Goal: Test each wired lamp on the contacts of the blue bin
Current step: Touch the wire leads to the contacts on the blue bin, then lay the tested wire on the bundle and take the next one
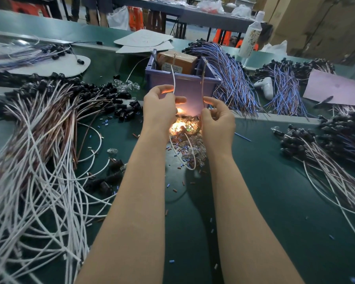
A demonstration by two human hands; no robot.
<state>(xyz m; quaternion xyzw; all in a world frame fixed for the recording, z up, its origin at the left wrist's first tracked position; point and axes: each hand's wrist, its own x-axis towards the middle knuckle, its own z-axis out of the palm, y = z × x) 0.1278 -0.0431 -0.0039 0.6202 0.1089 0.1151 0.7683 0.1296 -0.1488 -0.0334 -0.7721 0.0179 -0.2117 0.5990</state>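
Left hand pinches white lead. Right hand pinches brown lead. Both leads run straight up from hands to contacts on bin rim, just beyond. Lamp glows low between hands. Each hand sits nearest own contact.

Just beyond the left hand and right hand, the blue bin closes the way forward. The white lead and brown lead which they pinch rise to its rim. Below the hands lies a bulb pile. To the left, a wire heap covers the table. Right of the right hand, the green table is open up to the wire bundles.
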